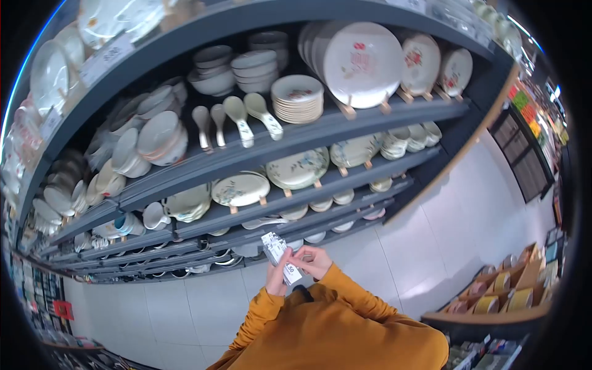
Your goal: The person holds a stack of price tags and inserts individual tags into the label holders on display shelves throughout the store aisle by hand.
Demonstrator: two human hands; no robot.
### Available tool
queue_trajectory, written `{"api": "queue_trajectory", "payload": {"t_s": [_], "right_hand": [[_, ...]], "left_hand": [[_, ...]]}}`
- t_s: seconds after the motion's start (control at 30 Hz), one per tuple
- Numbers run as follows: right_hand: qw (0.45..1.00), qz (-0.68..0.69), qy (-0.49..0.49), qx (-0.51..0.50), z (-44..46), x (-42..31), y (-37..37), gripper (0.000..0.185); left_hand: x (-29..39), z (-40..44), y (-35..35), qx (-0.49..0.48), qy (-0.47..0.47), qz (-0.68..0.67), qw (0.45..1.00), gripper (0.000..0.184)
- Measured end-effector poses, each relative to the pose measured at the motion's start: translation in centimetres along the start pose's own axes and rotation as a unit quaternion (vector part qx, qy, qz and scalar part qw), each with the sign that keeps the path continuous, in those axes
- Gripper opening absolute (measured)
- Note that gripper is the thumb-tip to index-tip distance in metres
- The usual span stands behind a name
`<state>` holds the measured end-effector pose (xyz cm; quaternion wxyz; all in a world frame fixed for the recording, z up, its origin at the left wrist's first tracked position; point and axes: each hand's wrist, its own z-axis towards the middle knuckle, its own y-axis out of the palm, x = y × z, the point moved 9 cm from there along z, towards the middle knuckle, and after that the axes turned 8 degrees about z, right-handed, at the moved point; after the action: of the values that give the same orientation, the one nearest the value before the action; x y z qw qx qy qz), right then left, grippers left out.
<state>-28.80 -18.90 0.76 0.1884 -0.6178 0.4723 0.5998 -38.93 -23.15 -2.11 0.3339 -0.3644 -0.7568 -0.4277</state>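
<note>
A bundle of white printed price labels (273,244) is held in front of my chest. My left hand (277,275) is closed around the bundle, thumb lying along its face. From the other side, my right hand (315,261) pinches at the edge of the front label, which shows large digits ending in "50". Some of the fingers behind the labels are hidden. Beyond my hands stands a dark shelf unit (364,117) with white ceramic spoons (237,117), a stack of small plates (297,98) and a large upright plate (362,65).
Lower shelves hold oval floral dishes (240,189), bowls and mugs (156,216). Price tags (107,58) sit along the top shelf edge. A wooden display bin (505,293) with rolled goods stands to the right on the tiled floor (345,246). Dark produce stands (524,151) are farther right.
</note>
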Motion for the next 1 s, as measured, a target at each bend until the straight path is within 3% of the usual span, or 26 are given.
{"api": "queue_trajectory", "payload": {"t_s": [0.1, 0.3, 0.4, 0.43, 0.47, 0.57, 0.67, 0.73, 0.87, 0.93, 1.0], "right_hand": [[0.996, -0.076, -0.041, 0.019, -0.9, 0.9, -1.7, 0.018], [0.969, -0.226, -0.096, -0.031, -1.8, -1.3, -4.6, 0.016], [0.957, -0.231, -0.175, 0.035, -1.9, -3.3, -11.8, 0.021], [0.942, -0.286, -0.146, 0.1, -2.0, -5.1, -16.0, 0.021], [0.92, -0.338, -0.112, 0.166, -2.4, -7.3, -21.0, 0.022], [0.787, -0.493, -0.163, 0.332, -3.2, -14.5, -36.8, 0.014], [0.675, -0.588, -0.218, 0.389, -2.3, -20.8, -50.4, 0.019], [0.638, -0.65, -0.179, 0.371, -0.2, -23.3, -55.9, 0.026], [0.642, -0.701, -0.111, 0.291, 4.5, -22.3, -62.8, 0.033], [0.62, -0.745, -0.067, 0.238, 5.9, -22.0, -62.9, 0.033], [0.599, -0.769, -0.085, 0.206, 6.1, -22.0, -63.1, 0.026]], "left_hand": [[-1.8, -0.5, 1.0, -0.047, -0.028, -0.037, 0.998, 0.02], [-4.8, -0.2, 2.4, -0.031, -0.066, -0.033, 0.997, 0.023], [-5.2, 0.1, 5.0, -0.045, -0.051, -0.022, 0.997, 0.023], [-5.7, 0.0, 6.3, -0.057, -0.059, -0.019, 0.996, 0.023], [-6.5, -0.4, 7.8, -0.068, -0.071, -0.016, 0.995, 0.023], [-10.2, -0.3, 13.6, -0.127, -0.104, -0.019, 0.986, 0.028], [-14.9, -1.4, 20.8, -0.171, -0.159, -0.027, 0.972, 0.037], [-16.9, -2.6, 26.1, -0.163, -0.157, -0.028, 0.974, 0.043], [-21.8, -4.8, 34.1, -0.239, -0.199, -0.035, 0.95, 0.041], [-23.7, -6.5, 36.7, -0.27, -0.237, -0.029, 0.933, 0.04], [-26.3, -8.2, 37.8, -0.289, -0.274, -0.014, 0.917, 0.037]]}}
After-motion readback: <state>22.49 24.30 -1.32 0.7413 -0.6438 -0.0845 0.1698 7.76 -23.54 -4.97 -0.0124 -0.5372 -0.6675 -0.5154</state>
